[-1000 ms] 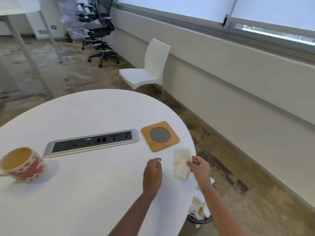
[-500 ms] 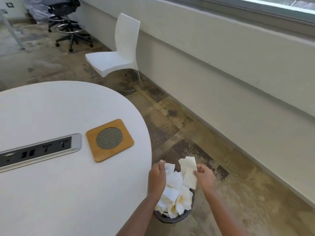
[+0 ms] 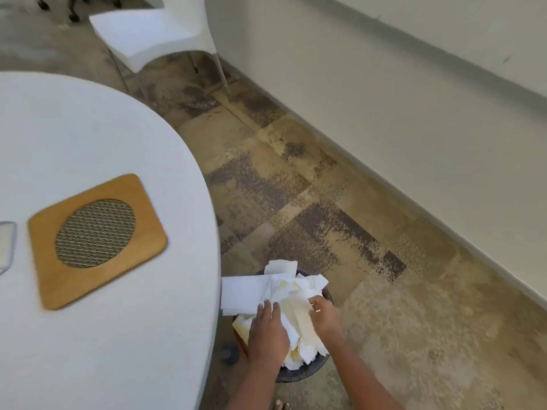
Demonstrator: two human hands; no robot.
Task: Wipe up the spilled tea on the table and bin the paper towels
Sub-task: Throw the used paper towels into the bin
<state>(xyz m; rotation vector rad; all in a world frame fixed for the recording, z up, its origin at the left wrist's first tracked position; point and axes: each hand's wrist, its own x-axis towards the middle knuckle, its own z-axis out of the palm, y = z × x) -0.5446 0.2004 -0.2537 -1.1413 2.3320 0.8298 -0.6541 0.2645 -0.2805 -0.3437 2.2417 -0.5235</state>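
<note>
From the head camera, both hands are down at the bin (image 3: 302, 372), which stands on the floor just beside the edge of the tabletop (image 3: 88, 128) and is heaped above its rim with paper towels (image 3: 285, 292), several of them stained yellow. The left hand (image 3: 268, 329) lies flat on the heap with its fingers straight and close together, pressing down. The right hand (image 3: 324, 318) has its fingers curled into the pile, seemingly pinching a stained sheet. The part of the tabletop in sight looks dry, with only a wooden mat (image 3: 97, 241) on it, though the rest lies out of frame, so a full wipe cannot be confirmed. By this showing the wiping looks done and the binning is in its last stage: what seems left is to let go of the sheet, and perhaps tuck in the white sheet hanging over the rim toward the tabletop
</note>
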